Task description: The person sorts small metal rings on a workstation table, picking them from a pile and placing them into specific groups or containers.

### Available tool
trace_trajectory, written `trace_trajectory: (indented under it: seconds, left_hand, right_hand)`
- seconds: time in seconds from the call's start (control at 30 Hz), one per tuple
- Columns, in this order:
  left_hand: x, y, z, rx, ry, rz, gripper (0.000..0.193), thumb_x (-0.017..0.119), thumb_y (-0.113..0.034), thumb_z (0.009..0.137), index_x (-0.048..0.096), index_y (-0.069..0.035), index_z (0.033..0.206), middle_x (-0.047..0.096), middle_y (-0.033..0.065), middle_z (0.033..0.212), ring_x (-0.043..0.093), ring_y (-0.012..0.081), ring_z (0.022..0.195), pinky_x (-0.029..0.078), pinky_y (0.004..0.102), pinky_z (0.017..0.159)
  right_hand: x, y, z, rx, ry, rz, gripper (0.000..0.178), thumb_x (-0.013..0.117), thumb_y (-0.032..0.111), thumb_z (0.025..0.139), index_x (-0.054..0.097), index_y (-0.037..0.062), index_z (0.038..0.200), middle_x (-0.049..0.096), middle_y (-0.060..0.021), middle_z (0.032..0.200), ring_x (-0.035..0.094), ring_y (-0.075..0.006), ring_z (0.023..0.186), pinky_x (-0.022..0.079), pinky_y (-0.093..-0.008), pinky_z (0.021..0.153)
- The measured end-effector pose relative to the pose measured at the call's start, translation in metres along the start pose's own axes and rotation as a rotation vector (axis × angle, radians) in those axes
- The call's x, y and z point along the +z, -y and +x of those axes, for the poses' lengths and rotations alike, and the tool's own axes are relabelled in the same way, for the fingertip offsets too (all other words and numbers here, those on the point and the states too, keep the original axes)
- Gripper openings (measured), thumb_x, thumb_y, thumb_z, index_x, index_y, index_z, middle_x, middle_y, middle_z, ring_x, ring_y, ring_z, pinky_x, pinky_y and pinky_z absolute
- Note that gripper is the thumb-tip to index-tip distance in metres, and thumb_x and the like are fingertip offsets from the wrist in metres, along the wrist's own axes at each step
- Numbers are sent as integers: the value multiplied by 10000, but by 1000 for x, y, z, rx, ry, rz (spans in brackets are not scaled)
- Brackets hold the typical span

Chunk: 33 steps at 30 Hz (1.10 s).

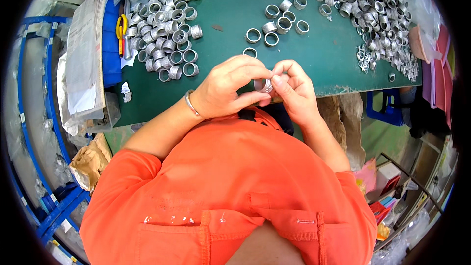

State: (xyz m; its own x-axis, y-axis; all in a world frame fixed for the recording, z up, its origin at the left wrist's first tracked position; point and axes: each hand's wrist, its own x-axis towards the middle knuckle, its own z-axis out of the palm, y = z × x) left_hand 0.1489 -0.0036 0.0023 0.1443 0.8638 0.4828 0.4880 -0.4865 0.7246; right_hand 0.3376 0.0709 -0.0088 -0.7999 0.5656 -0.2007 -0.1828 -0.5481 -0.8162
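Observation:
Between my two hands, just over the table's near edge, is a silver metal ring (263,85) with a ridged outer surface. My left hand (229,87), with a bangle at its wrist, curls its thumb and fingers round the ring's left side. Pinched at the ring's right side are the thumb and forefinger of my right hand (295,91); whether a small piece is between them is hidden. Just beyond my fingers lies a loose ring (249,52), partly covered by my left hand. Several more loose rings (283,24) stand and lie farther out.
On the green table (225,5), a heap of rings (169,34) lies at the left and a larger pile (363,0) at the far right. Small metal bits (365,59) lie by that pile. Yellow-handled scissors (120,28) stand by a blue bin (112,49). A blue stool (385,108) is below right.

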Motion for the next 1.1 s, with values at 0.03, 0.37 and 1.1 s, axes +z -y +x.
trace_trajectory:
  seconds: [0.03,0.37,1.1]
  left_hand:
    - [-1,-3,-3,-47,-16,-34,404,788,-60,687,609,-11,1045,629,119,976,612,221,832,497,304,712]
    - [-77,22,-40,-223,-298,695,224,677,-151,759,614,-62,955,601,128,924,578,305,894,452,408,813]
    - [-35,9,-43,-86,-431,484,141,682,-130,733,579,-69,809,534,86,915,527,284,867,436,398,731]
  right_hand:
    - [-2,3,0,31,-1,-70,114,553,99,945,478,34,1002,614,-51,793,600,-100,689,499,-223,610]
    - [18,6,45,-615,-63,-1244,76,655,-19,767,597,0,812,574,-137,835,556,-317,800,452,-380,724]
    - [51,34,33,-505,328,-1776,254,641,100,819,618,11,1056,559,-226,961,536,-395,922,449,-443,824]
